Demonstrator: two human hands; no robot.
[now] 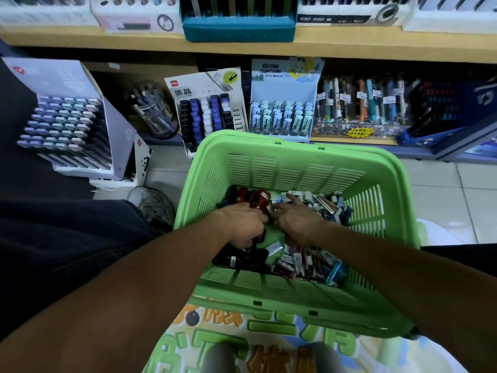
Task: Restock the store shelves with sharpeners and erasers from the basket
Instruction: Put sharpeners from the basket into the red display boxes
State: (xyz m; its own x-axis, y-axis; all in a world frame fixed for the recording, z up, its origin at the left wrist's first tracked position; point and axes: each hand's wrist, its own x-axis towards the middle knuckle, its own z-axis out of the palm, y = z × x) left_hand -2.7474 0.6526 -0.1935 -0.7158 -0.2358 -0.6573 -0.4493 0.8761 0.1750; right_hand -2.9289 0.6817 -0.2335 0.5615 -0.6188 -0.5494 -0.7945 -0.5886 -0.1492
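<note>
The green basket held dark sharpeners on its left side, boxed erasers on its right. The left hand had its grip curled round sharpeners; the right hand reached among erasers, fingers loosely spread.

Wooden shelf board far ahead of hands, pen display boxes on it. Lower shelf beyond hands: lead refill displays, clear pen jar. Pale tiled floor to right.
</note>
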